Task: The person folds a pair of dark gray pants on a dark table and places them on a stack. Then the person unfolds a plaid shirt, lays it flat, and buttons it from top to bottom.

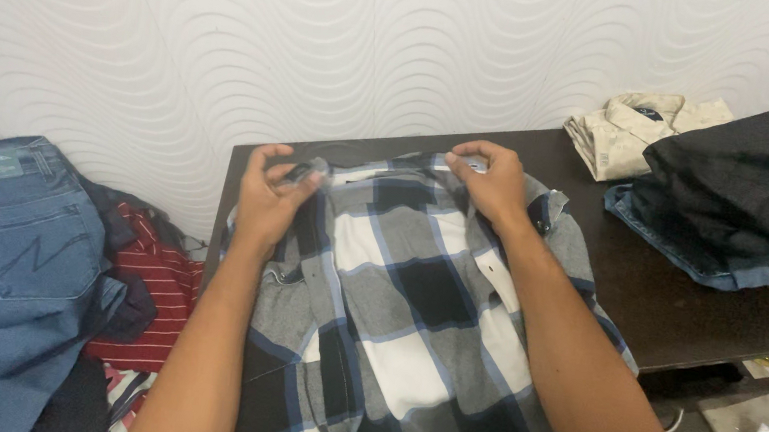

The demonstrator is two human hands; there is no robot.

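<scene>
Both hands, left hand [269, 195] and right hand [494, 182], pinch the plaid shirt [412, 316].

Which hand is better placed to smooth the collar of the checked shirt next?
Probably the right hand: it rests at the collar's middle on the grey, white and black checked shirt, fingers curled on the fabric. The left hand pinches the shirt's far left edge on the dark table.
</scene>
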